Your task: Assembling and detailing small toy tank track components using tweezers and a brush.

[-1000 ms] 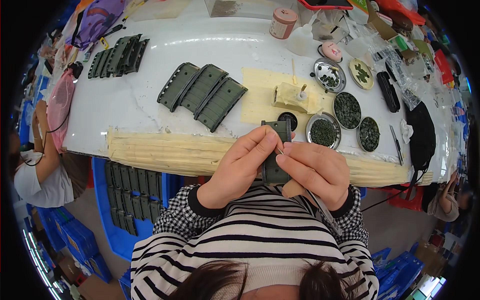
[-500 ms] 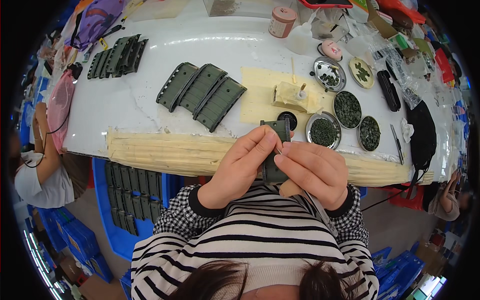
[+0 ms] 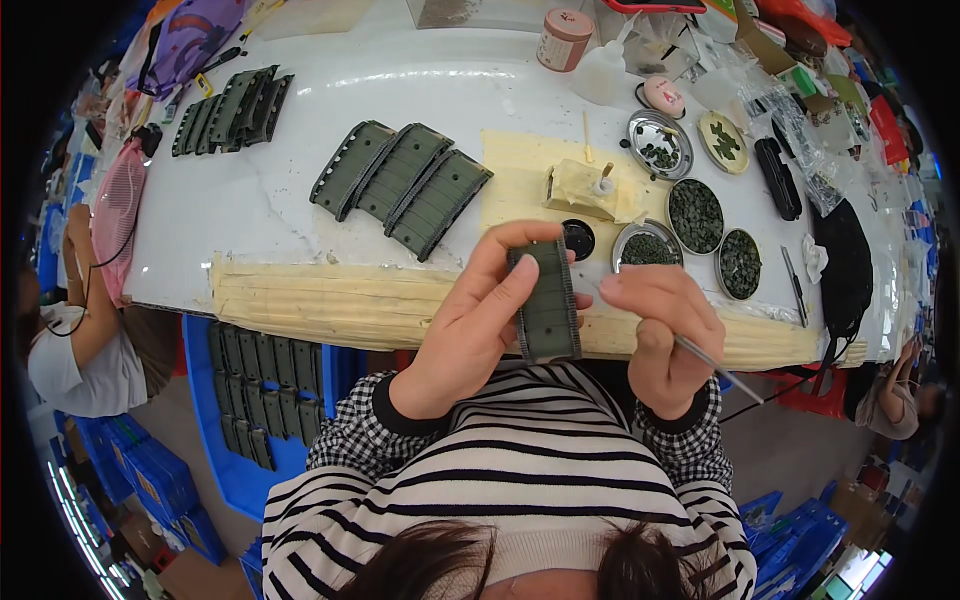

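My left hand [image 3: 460, 325] grips a dark green curved panel [image 3: 548, 310] with toothed long edges, held upright over the padded front edge of the table. Its thumb presses on the panel's face. Just to the right, my right hand [image 3: 675, 335] is closed around a slim metal tool [image 3: 722, 371]. The tool's thin tip points toward the panel, apart from it. Past my right fingers sits a silver dish [image 3: 617, 243] of small dark green bits. Several similar green panels [image 3: 415, 190] lie side by side on the table, left of centre.
Tins [image 3: 670, 212] of green pieces, a masking-tape-covered block [image 3: 578, 195] and a black round cap [image 3: 578, 240] stand right of centre. A blue crate [image 3: 245, 480] of panels is below left. A pen-like tool [image 3: 793, 285] lies right. Another person's arm [image 3: 85, 260] shows far left.
My hands have moved apart. The right hand has drawn back to the right with the tool, and the left has turned the panel so its face shows.
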{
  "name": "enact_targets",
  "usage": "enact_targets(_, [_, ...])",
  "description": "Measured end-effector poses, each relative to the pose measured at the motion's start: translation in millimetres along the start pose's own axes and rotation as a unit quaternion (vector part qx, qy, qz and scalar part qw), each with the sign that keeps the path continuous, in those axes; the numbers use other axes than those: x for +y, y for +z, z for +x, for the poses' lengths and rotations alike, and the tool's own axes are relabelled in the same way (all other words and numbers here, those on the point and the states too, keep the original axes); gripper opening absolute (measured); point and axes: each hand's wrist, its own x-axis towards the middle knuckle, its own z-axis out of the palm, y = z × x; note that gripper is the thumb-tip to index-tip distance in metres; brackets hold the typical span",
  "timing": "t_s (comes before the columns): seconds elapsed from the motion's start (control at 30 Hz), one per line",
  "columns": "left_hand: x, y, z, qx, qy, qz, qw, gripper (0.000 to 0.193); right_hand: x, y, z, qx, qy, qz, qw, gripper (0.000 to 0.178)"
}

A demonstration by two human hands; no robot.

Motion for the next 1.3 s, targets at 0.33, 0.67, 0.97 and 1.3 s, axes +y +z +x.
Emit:
enact_targets(0.33, [6, -24, -7, 0.058, 0.06, -0.157, 0.984, 0.064, 26, 13, -6, 0.001, 0.159, -0.074, 0.985, 0.011])
enact_targets(0.67, [6, -26, -10, -0.013, 0.036, -0.237, 0.971, 0.044, 31, 17, -8, -0.01, 0.15, -0.106, 0.983, 0.01])
enact_targets(0.97, [6, -24, -13, 0.062, 0.063, -0.167, 0.982, 0.036, 23, 9, -7, 0.027, 0.122, -0.048, 0.991, 0.013])
enact_targets(1.3, [9, -14, -6, 0.096, 0.018, -0.207, 0.973, 0.03, -2, 15, 1, 0.017, 0.035, 0.16, 0.986, 0.02])
